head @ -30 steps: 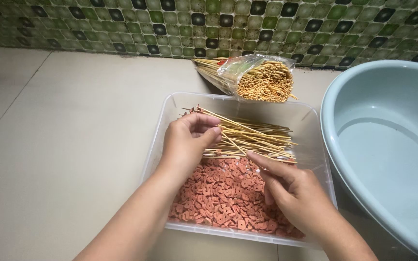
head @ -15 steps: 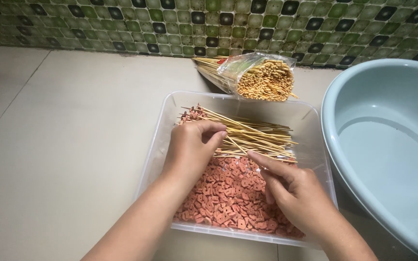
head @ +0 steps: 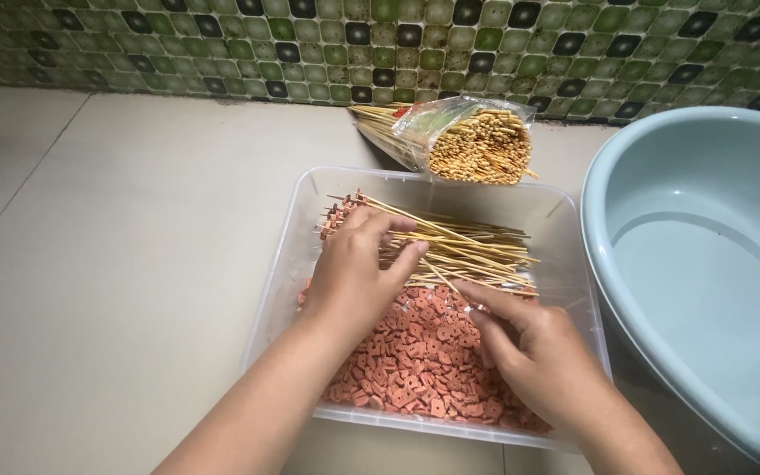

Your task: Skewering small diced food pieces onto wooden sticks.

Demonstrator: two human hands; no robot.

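Observation:
A clear plastic tub [head: 285, 264] on the tiled floor holds a heap of small reddish-pink meat pieces [head: 415, 361] and a bundle of thin bamboo skewers [head: 468, 246] laid across its far half. Some skewers carry meat pieces at their left tips. My left hand [head: 358, 268] rests on the skewer bundle, with its fingers curled over the sticks. My right hand [head: 529, 352] lies over the meat pieces and pinches the near end of one skewer between its thumb and fingers.
A plastic bag of unused bamboo skewers [head: 459, 141] lies behind the tub, against the green mosaic wall. A large pale blue basin [head: 705, 264] stands to the right, close to the tub's edge. Beige floor tiles stretch to the left.
My left hand has slid slightly forward over the skewer bundle. My right hand stays at the near end of a skewer.

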